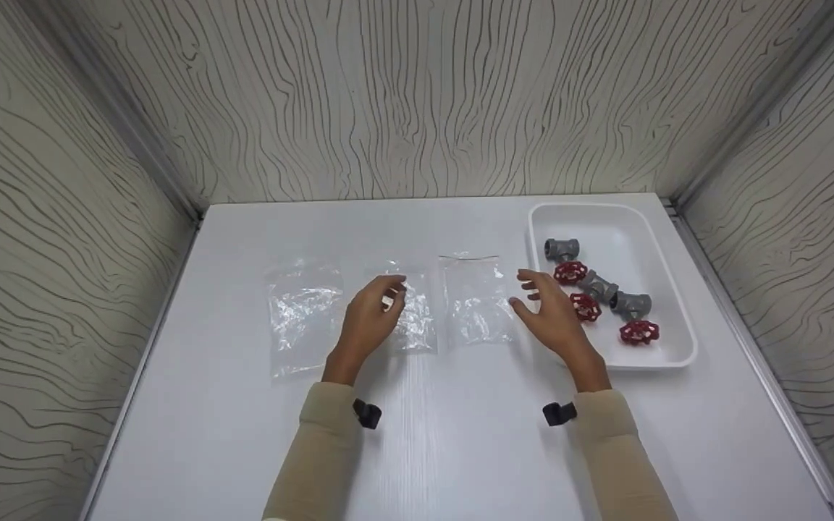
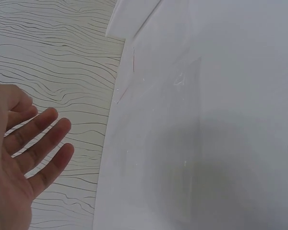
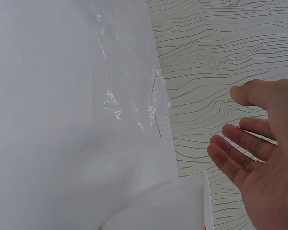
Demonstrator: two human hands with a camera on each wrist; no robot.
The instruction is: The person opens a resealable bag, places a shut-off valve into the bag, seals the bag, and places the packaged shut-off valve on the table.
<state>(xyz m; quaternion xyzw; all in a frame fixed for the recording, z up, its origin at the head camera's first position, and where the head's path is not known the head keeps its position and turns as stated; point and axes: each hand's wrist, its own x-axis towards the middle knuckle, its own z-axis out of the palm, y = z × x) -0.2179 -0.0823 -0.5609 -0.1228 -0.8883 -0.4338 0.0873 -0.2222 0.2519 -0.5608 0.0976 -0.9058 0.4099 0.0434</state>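
Note:
Three clear plastic bags lie flat in a row on the white table: a left bag (image 1: 305,315), a middle bag (image 1: 418,318) and a right bag (image 1: 473,300) with a reddish line along its top. My left hand (image 1: 375,311) hovers over the middle bag's left part, fingers loosely bent, holding nothing. Between the right bag and the white tray is my right hand (image 1: 551,315), also holding nothing, its fingers loosely curved. Both wrist views show the left hand (image 2: 31,148) and right hand (image 3: 259,148) with fingers spread apart.
The white tray (image 1: 649,253) stands at the right side of the table (image 1: 417,434). Inside are three grey pipe tees (image 1: 562,250) and three red handwheels (image 1: 639,332). Wood-patterned panels (image 1: 417,101) enclose the table at the back and both sides.

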